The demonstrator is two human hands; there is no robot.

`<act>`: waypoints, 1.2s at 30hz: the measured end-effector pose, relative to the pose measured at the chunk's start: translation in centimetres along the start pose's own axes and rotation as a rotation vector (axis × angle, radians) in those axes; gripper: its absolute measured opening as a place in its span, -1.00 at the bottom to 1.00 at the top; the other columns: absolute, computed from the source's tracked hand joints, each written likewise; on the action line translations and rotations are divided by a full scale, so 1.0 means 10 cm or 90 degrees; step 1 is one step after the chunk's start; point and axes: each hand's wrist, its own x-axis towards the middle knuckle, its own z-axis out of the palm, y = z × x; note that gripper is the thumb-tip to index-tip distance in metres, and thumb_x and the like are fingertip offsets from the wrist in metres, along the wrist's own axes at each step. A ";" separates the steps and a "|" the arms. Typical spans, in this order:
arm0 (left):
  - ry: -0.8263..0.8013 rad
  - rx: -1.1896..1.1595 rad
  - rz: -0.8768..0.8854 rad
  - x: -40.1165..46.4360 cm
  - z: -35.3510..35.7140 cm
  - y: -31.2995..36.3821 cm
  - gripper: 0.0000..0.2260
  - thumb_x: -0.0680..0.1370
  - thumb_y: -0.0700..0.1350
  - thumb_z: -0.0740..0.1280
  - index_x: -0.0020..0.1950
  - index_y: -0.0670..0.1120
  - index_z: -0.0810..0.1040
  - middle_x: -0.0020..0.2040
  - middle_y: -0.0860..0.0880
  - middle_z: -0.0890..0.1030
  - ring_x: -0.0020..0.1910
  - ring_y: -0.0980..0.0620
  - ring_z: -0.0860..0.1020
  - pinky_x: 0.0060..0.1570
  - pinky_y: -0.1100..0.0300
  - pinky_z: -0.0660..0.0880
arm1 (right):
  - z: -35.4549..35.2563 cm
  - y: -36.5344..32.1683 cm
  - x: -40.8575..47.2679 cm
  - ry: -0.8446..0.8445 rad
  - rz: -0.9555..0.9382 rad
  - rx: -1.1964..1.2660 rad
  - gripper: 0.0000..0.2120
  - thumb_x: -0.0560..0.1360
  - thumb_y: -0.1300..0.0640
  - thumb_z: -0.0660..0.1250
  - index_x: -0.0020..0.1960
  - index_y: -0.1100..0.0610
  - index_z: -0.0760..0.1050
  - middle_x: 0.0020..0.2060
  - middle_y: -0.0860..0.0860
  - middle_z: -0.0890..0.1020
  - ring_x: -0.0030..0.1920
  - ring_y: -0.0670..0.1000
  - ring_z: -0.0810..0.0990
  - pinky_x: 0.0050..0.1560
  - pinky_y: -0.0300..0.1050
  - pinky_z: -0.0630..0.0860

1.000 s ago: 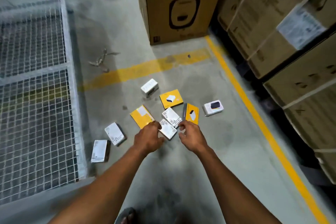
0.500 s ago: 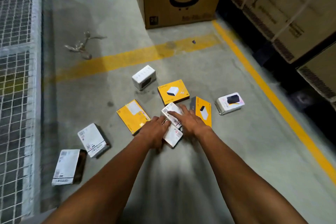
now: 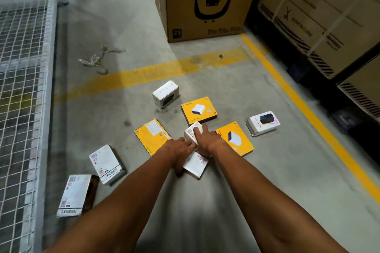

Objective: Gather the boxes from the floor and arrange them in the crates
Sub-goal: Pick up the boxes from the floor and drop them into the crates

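since a second ago both hands have closed in on the middle of the scatter: the right hand now lies on top of the small white cardboard box with a barcode label, its fingers curled over that box's upper face, while the left hand presses in from the left with its fingers at the seam between that box and a second white box with a printed sticker lying just nearer the person. whether the left fingers actually pinch either box cannot be told; they look bent against the edge. the yellow flat box with a charger picture, which stood on edge a second ago, now lies flat just right of the barcode box. other boxes lie untouched around the barcode box: a yellow box with a white label to its left, a yellow box beyond it, a white box farther beyond. judging by this, gathering has only begun with the two middle boxes, and no crate shows in this view.
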 end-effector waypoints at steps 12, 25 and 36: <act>0.046 -0.194 -0.116 -0.26 -0.19 -0.20 -0.31 0.39 0.32 0.52 0.30 -0.10 0.46 0.23 -0.14 0.58 0.20 -0.20 0.59 0.09 -0.03 0.59 | -0.41 -0.08 -0.11 0.108 0.169 0.380 -0.24 0.55 -0.30 0.25 0.58 0.02 0.06 0.41 0.31 0.36 0.38 0.39 0.39 0.31 0.19 0.39; 0.102 -0.656 -0.368 -2.21 -0.93 -0.17 -0.42 0.33 0.35 0.57 0.17 0.06 0.51 0.06 0.03 0.64 0.06 -0.02 0.57 -0.14 0.14 0.44 | -1.15 -0.33 -2.09 -0.060 0.410 1.382 -0.57 0.53 -0.12 0.19 0.31 0.04 0.50 0.13 0.19 0.64 0.08 0.21 0.62 -0.02 0.25 0.63; 0.119 -0.850 -0.390 -4.20 -2.70 0.40 -0.43 0.20 0.37 0.55 0.05 0.05 0.63 -0.16 0.00 0.73 -0.21 -0.04 0.65 -0.25 0.11 0.52 | -3.04 -0.21 -4.27 -0.067 0.421 1.433 -0.61 0.57 0.01 0.19 0.30 0.14 0.55 0.11 0.23 0.65 0.10 0.22 0.61 0.08 0.23 0.59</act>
